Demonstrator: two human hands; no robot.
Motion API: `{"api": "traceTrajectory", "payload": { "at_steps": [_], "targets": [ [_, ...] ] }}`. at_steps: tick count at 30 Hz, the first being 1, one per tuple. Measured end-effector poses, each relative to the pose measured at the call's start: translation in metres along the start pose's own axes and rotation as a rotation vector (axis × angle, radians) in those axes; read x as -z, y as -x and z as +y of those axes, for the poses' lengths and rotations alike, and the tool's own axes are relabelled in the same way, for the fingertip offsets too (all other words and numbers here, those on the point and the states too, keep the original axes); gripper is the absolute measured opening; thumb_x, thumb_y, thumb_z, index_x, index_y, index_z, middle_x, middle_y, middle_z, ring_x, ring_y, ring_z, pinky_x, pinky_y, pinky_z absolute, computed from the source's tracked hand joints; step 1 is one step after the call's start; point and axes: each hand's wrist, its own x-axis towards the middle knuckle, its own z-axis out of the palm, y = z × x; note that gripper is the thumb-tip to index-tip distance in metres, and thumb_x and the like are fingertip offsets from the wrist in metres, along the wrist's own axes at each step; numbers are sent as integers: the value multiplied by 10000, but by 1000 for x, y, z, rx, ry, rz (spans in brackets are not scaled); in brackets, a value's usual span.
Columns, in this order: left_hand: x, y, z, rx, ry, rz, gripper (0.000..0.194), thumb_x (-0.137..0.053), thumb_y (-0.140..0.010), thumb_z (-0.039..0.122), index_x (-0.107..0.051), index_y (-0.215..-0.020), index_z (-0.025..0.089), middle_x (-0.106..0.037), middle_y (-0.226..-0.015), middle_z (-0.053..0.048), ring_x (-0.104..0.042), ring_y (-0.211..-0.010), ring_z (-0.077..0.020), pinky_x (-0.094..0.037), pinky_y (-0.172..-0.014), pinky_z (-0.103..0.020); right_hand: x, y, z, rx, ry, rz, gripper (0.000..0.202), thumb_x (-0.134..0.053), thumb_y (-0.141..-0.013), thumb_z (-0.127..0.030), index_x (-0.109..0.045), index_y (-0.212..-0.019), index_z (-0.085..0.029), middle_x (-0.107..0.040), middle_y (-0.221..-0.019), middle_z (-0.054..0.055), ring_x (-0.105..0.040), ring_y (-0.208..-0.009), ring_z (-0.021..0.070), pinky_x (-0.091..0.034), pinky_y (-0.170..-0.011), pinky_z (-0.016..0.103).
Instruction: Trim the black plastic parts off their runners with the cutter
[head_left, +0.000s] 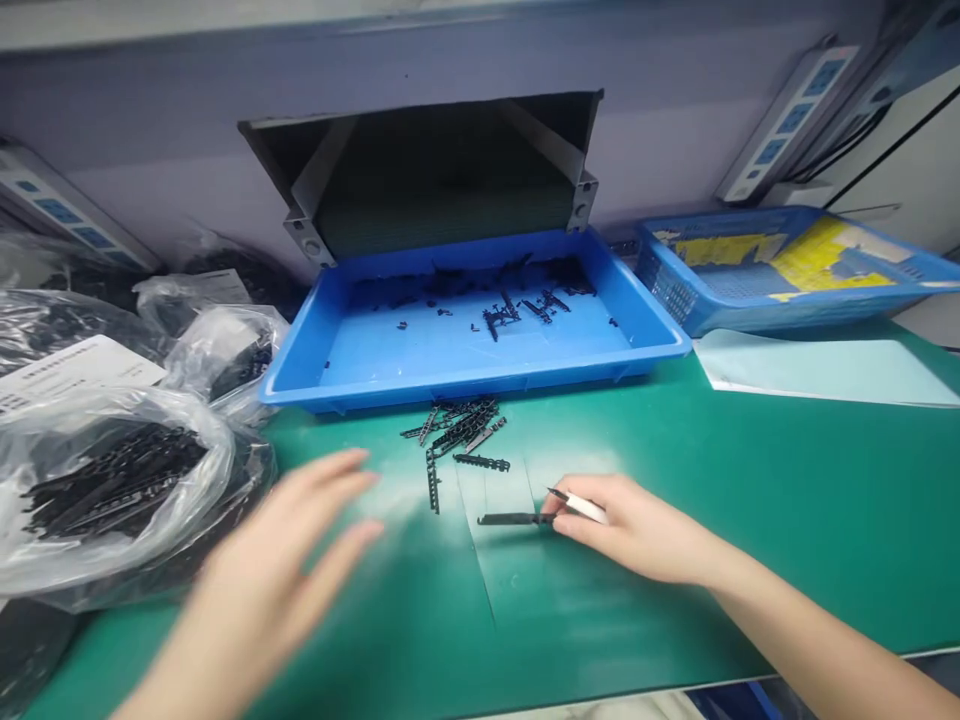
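My right hand (615, 520) is closed around a slim white-handled tool with a dark pointed tip (587, 508). The same fingers pinch one end of a long narrow black plastic strip (514, 519), which points left over the green mat. My left hand (277, 560), blurred by motion, is held above the mat with fingers apart and nothing in them. Beyond the hands, a small pile of black toothed plastic strips (465, 425) lies against the front of the blue tray, with two strips a little apart from it.
The shallow blue tray (480, 380) holds scattered black pieces beneath a dark wall opening (450, 170). Open plastic bags (217, 440) of black parts crowd the left. At right are a blue basket (697, 300) with yellow labels and pale sheets of paper (825, 368).
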Motion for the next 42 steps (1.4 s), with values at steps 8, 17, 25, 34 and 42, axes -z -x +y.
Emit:
{"api": "traceTrajectory", "payload": {
  "at_steps": [8, 17, 25, 34, 42],
  "targets": [
    [-65, -12, 84, 148, 723, -587, 207, -483, -819, 250, -651, -935, 216, -622, -595, -17, -549, -442, -139, -415, -464, -211, -19, -2, -9, 69, -30, -22, 170, -448, -855, -231, -581, -773, -165, -586, -696, -9, -515, -635, 118, -380, -574, 219],
    [-85, 9, 88, 760, 1355, -558, 285, -523, -769, 392, -481, -926, 157, -539, -725, 8, -445, -317, -32, -252, -274, -127, -57, 15, -5, 63, -3, 89, 371, -262, -923, -307, -434, -1235, -202, -596, -1100, 56, -575, -943, 184, -463, -754, 325],
    [-88, 14, 90, 807, 1386, -469, 224, -540, -772, 367, -492, -841, 160, -510, -657, 41, -392, -292, -8, -218, -253, -106, -69, 15, -9, 135, 279, 110, 368, -269, -919, -232, -425, -1250, -189, -646, -915, 42, -597, -756, 185, -451, -559, 292],
    [-90, 19, 90, 819, 1377, -480, 245, -519, -785, 396, -475, -848, 162, -477, -639, 49, -337, -274, -5, -183, -259, -130, -69, 13, -10, 179, 359, 130, 357, -276, -919, -221, -443, -1230, -169, -651, -902, 43, -599, -708, 167, -433, -523, 260],
    [-97, 23, 92, 770, 1445, -370, 198, -513, -809, 357, -475, -815, 163, -458, -613, 68, -370, -284, 4, -199, -310, -129, -71, 12, -12, 209, 365, 196, 343, -264, -926, -208, -480, -1188, -154, -656, -842, 31, -596, -643, 143, -405, -482, 235]
  ]
}}
